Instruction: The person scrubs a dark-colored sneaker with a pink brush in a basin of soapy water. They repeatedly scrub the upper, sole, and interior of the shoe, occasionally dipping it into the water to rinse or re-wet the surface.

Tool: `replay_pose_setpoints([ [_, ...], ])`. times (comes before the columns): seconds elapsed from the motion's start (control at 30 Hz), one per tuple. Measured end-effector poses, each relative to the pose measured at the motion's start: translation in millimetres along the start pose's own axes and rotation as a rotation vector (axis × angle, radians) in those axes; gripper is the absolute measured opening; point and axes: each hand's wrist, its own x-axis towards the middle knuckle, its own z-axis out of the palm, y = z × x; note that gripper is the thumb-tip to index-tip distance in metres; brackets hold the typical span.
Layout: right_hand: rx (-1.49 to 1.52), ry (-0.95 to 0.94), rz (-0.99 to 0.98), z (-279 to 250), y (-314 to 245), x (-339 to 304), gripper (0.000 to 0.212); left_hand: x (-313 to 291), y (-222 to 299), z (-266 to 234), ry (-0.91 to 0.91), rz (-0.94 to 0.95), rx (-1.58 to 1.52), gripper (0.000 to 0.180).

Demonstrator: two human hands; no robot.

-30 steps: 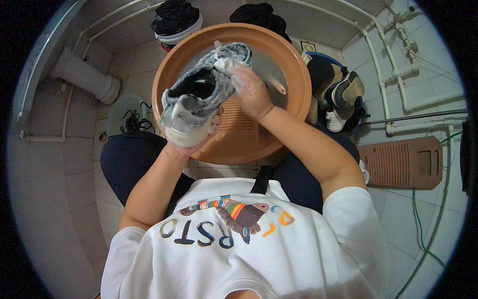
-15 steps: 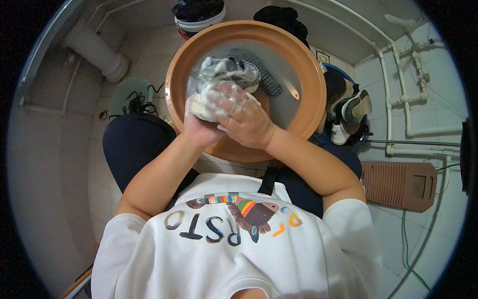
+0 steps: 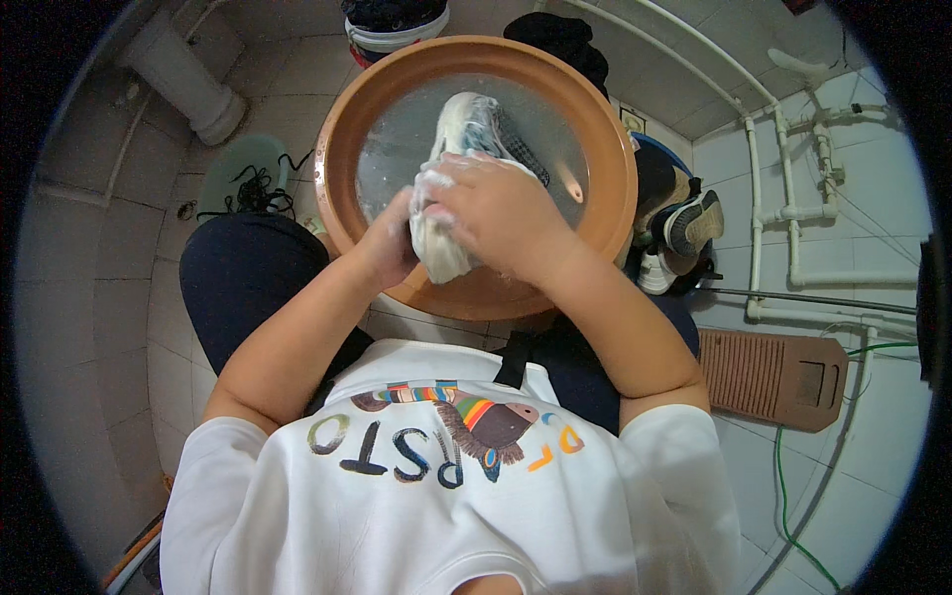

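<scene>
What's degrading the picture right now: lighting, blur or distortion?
In the head view, corners go black and seams on the left wall bend; same head view, that wall is dimmer than the right wall, and fine detail on the soapy shoe looks soft.

A floor of pale tiles (image 3: 288, 119) carries the wide orange basin (image 3: 620, 183), with a smaller pale-green basin (image 3: 220, 177) to its left and a white-rimmed bucket (image 3: 409, 45) just beyond its far edge. Close to its right side stands a blue-rimmed tub (image 3: 662, 145), largely hidden by what it holds. Farther right on pale tiles are a brown ribbed washboard (image 3: 773, 380), flat or leaning I cannot tell, and a thin green hose (image 3: 784, 506).
</scene>
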Motion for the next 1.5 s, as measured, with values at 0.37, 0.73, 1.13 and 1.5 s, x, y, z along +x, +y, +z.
replay_pose_setpoints([
  [0.37,0.246,0.522,0.269,20,137,-23,0.027,-1,2,-18,-0.218,-0.154,-0.254,0.048],
  [0.73,0.274,0.694,0.279,47,102,-21,0.04,-6,23,20,-0.042,0.062,-0.357,0.053],
  [1.13,1.296,0.657,0.53,28,-4,-19,0.042,0,26,3,0.009,0.095,-0.567,0.06],
  [1.5,1.717,0.565,0.695,0,56,-38,0.026,1,22,-3,-0.12,0.001,-0.528,0.058],
])
